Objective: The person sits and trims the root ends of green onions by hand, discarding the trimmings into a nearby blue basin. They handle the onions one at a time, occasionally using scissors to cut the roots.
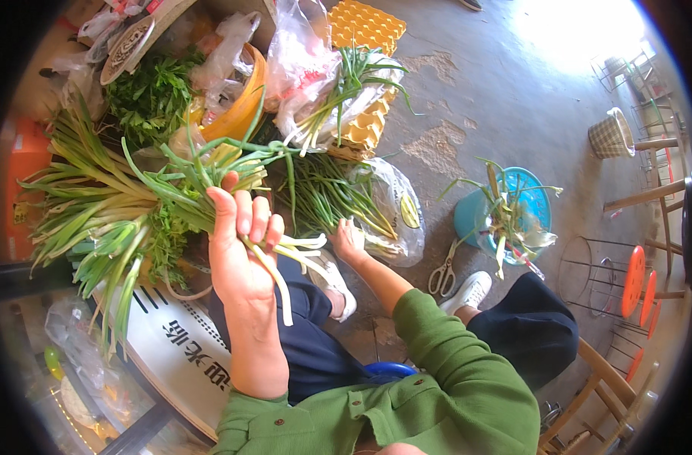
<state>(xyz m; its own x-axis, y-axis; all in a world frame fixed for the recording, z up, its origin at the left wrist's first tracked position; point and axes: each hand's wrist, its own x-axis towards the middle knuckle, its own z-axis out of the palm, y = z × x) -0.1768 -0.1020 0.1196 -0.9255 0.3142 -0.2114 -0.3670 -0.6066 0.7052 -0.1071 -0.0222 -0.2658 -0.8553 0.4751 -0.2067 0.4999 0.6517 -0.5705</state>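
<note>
My left hand (243, 250) is raised, its fingers curled around a small bunch of spring onions (286, 273). Their white ends point down to the right, and the green leaves spread up behind the hand. My right hand (348, 242) reaches down to a pile of spring onions (323, 190) lying low beside a clear plastic bag (405, 227). Its fingertips are partly lost among the stalks, so their grip is unclear. Left of my left hand lies a large heap of leafy scallions or leeks (101, 193).
Scissors (442, 276) lie on the floor beside a blue bucket (465, 219) with plant scraps. Yellow egg trays (366, 25), a bagged bunch of spring onions (331, 108), leafy greens (152, 94) and an orange basket (243, 108) stand ahead. Stools with red seats (633, 281) stand right.
</note>
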